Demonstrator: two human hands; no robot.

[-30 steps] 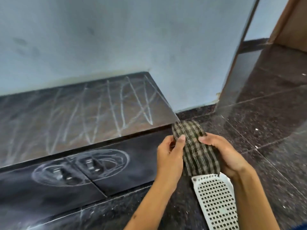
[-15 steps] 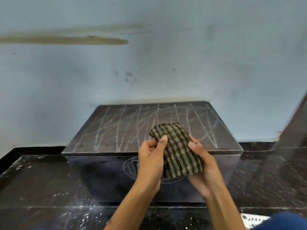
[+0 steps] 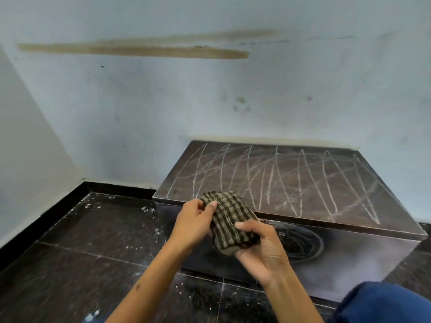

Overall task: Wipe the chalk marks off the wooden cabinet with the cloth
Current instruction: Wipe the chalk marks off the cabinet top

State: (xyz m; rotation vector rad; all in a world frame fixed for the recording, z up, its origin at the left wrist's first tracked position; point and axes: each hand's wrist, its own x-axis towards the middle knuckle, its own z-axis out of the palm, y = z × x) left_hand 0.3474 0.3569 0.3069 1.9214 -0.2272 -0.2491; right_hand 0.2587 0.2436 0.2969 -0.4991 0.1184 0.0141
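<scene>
A low dark wooden cabinet (image 3: 345, 257) stands against the pale blue wall. White chalk marks (image 3: 286, 183) loop and zigzag over its whole top, and more chalk circles the handles on its front. I hold a folded dark checked cloth (image 3: 227, 220) in front of the cabinet's near left corner. My left hand (image 3: 194, 221) pinches the cloth's upper end with the thumb on top. My right hand (image 3: 261, 248) grips its lower end from below. The cloth is in the air and does not touch the cabinet.
The floor (image 3: 98, 248) is dark polished stone speckled with white chalk dust. A side wall (image 3: 25, 148) closes the corner on the left. A blue-clad knee (image 3: 382, 304) shows at the bottom right. A brown stain (image 3: 140, 50) streaks the wall.
The view has swung left and up, so the cabinet now lies to the right. My right hand has slid down to the cloth's lower end. The white perforated item has left the view.
</scene>
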